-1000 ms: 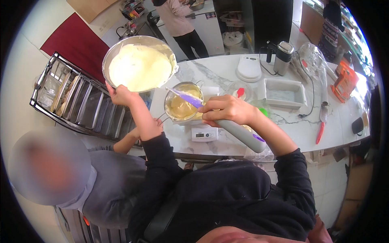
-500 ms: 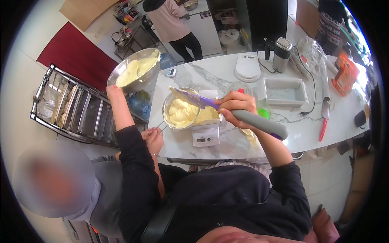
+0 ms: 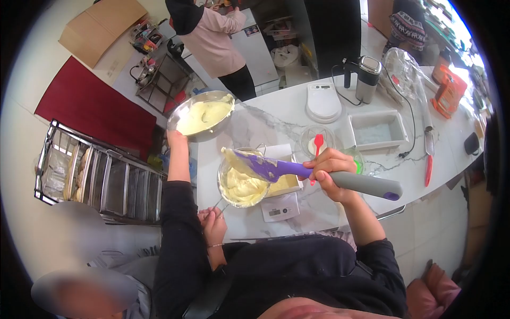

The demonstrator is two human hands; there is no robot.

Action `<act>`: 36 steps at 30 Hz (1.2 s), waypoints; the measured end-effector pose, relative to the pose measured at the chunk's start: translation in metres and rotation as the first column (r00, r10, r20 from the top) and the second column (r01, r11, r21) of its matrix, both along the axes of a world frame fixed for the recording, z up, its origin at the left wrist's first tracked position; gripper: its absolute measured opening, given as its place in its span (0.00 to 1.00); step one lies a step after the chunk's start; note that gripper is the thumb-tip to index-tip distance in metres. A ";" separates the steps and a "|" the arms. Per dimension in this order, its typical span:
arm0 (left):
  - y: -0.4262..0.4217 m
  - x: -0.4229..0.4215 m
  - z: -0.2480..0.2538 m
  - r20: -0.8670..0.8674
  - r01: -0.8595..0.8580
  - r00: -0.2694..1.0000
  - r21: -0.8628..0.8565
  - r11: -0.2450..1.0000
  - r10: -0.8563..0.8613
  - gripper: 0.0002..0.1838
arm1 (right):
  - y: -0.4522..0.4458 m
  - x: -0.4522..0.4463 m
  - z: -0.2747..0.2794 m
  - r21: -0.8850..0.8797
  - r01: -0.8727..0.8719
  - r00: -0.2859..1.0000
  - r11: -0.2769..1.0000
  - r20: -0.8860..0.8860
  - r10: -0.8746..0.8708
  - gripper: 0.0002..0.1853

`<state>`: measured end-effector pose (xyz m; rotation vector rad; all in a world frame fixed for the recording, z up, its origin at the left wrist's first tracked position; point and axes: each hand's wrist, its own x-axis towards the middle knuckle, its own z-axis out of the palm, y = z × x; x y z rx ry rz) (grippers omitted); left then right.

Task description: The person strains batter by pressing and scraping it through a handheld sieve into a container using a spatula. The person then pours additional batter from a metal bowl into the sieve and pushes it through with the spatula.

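My left hand [image 3: 177,139] grips the rim of a metal mixing bowl [image 3: 217,131], which is tilted and holds pale yellow batter [image 3: 202,118]. In my right hand [image 3: 334,173] is a spatula [image 3: 289,169] with a purple blade and grey handle; batter coats its tip. The blade lies above a wire strainer [image 3: 240,203] heaped with the same batter. A co-worker's hands [image 3: 213,226] hold the strainer's handle from the left. Partly hidden under the strainer and spatula, a paper-lined loaf pan [image 3: 291,186] with batter rests by a white kitchen scale [image 3: 280,210].
A second white scale [image 3: 323,101], a hand mixer [image 3: 366,80], another lined pan [image 3: 377,130] and a red-handled knife [image 3: 428,159] lie on the marble table [image 3: 340,223]. A red brush [image 3: 318,143] sits in a clear bowl. A tray rack [image 3: 117,178] stands left; another person [image 3: 218,48] works behind.
My view has shifted, so the table sits lower. The mixing bowl has come rightward, nearer the table, and the spatula's purple blade shows more fully over the strainer. Both grips are kept.
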<state>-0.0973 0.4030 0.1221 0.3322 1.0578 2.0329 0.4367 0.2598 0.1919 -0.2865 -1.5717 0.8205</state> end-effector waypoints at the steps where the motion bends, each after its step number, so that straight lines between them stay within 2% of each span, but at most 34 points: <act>1: 0.009 0.002 -0.007 -0.007 0.025 1.000 0.001 1.000 -0.025 0.16 | 0.001 -0.001 0.000 -0.008 0.011 1.000 1.000 0.000 -0.011 0.04; 4: 0.035 0.012 -0.028 -0.048 0.067 0.997 0.009 0.998 -0.067 0.15 | 0.001 -0.005 -0.001 -0.040 0.008 1.000 0.999 -0.002 -0.008 0.04; 7: 0.061 0.039 -0.048 -0.098 0.121 0.988 0.020 0.992 -0.119 0.15 | 0.001 -0.010 0.002 -0.006 0.094 0.995 0.996 0.020 -0.094 0.11; 10: 0.047 0.100 -0.031 -0.239 0.080 0.966 -0.078 0.994 -0.097 0.17 | -0.001 -0.009 0.000 -0.062 0.111 0.993 0.992 0.042 -0.108 0.08; 11: 0.039 0.123 -0.020 -0.342 0.222 0.904 -0.140 0.965 -0.257 0.19 | -0.003 -0.007 -0.001 -0.065 0.091 0.995 0.994 0.051 -0.087 0.07; 13: 0.028 0.171 0.003 -0.536 0.447 0.668 -0.266 0.854 -0.516 0.22 | -0.006 -0.004 -0.001 -0.073 0.084 0.994 0.994 0.075 -0.078 0.03; 16: 0.018 0.213 0.022 -0.617 0.617 0.357 -0.408 0.673 -0.701 0.23 | -0.009 -0.002 -0.005 -0.160 0.041 0.997 0.986 0.071 -0.030 0.04; 19: 0.013 0.229 0.027 -0.548 0.648 0.277 -0.500 0.575 -0.789 0.24 | -0.010 -0.001 -0.003 -0.158 -0.017 0.998 0.987 -0.059 0.007 0.05; 20: 0.012 0.230 0.026 -0.521 0.638 0.301 -0.512 0.575 -0.799 0.25 | -0.010 -0.004 -0.002 -0.157 -0.043 0.993 0.987 -0.116 0.025 0.06; 23: 0.008 0.223 0.017 -0.417 0.609 0.409 -0.538 0.583 -0.812 0.26 | -0.010 -0.004 -0.001 -0.182 0.004 1.000 0.983 -0.026 -0.009 0.06; 27: 0.001 0.199 -0.004 -0.239 0.542 0.633 -0.543 0.641 -0.737 0.27 | -0.009 -0.009 -0.004 -0.177 0.077 0.997 0.981 0.003 -0.077 0.07; 32: -0.007 0.151 -0.040 -0.010 0.376 0.887 -0.562 0.736 -0.461 0.29 | -0.011 -0.011 -0.007 -0.178 0.092 0.995 0.980 -0.031 -0.099 0.07; 36: -0.014 0.096 -0.061 0.064 0.208 0.975 -0.593 0.778 -0.212 0.31 | -0.011 -0.009 -0.007 -0.190 0.101 0.993 0.977 -0.033 -0.109 0.06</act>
